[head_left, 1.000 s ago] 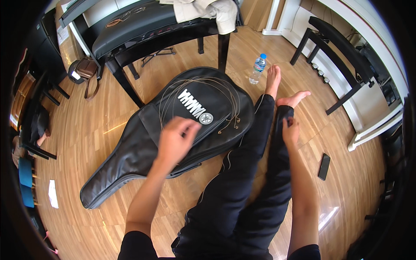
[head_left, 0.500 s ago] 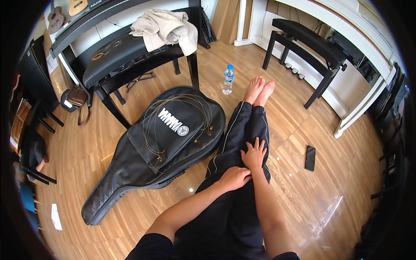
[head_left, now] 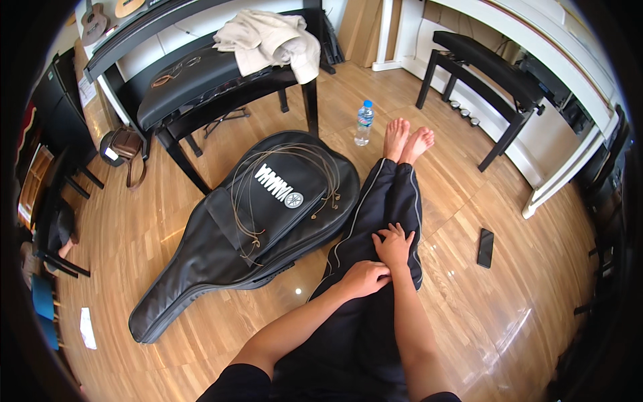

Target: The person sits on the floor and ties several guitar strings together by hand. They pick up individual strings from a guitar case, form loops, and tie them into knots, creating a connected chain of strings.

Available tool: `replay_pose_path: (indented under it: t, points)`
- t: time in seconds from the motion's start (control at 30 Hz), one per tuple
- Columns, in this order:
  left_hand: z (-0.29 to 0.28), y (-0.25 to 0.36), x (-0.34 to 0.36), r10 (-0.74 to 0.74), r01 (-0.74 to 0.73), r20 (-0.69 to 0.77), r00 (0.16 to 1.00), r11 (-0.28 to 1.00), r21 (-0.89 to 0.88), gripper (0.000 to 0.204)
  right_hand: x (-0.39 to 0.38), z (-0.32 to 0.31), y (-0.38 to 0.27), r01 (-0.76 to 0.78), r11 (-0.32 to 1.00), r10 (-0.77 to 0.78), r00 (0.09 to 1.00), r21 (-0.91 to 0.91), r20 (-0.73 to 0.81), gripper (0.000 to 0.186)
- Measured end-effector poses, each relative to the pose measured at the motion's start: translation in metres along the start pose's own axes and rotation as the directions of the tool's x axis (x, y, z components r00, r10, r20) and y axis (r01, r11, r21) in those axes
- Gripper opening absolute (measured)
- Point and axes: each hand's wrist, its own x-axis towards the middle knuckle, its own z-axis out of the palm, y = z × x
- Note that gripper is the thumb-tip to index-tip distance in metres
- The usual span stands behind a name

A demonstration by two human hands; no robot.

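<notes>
I sit on the floor with both legs stretched forward in black trousers (head_left: 365, 221). My left hand (head_left: 365, 278) is closed, fingers curled, against the inner side of my right wrist; whatever lies under its fingertips is hidden. My right hand (head_left: 394, 246) rests palm down on my legs near the knees, its fingers apart and slightly bent, holding nothing. Left of my legs lies a black guitar bag (head_left: 191, 258), its narrow end toward me. Several loose coils of thin guitar strings (head_left: 238, 181) rest on top of the bag, their ends curled.
A water bottle (head_left: 364, 124) stands beside my bare feet (head_left: 407, 141). To my right a phone (head_left: 485, 248) lies on the wooden floor. Ahead are a black bench (head_left: 194, 90) with a beige cloth (head_left: 268, 43) and another bench (head_left: 482, 67) by a white piano (head_left: 556, 40).
The view has shifted slightly, so the scene sits a little farther right. My right hand's fingers have drawn in and bent more. My feet have moved slightly apart at the toes.
</notes>
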Motion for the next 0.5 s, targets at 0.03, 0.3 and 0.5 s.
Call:
replay_pose_path:
  t: [0.03,0.3,0.5]
  points:
    - [-0.001,-0.001,-0.002,-0.002,0.002,-0.005,1.0,1.0,-0.004,0.013,0.0,0.0,-0.003,0.004,1.0,-0.004,1.0,0.003,0.013,0.029]
    - [-0.005,-0.007,-0.008,-0.009,-0.005,-0.144,0.99,0.995,-0.101,0.012,0.009,-0.003,-0.006,0.009,0.998,-0.01,1.0,0.055,0.02,0.031]
    - [-0.007,-0.01,-0.007,-0.05,0.017,-0.164,0.985,0.98,-0.198,0.013,0.017,-0.002,-0.004,0.012,1.0,-0.013,0.999,0.024,0.045,0.03]
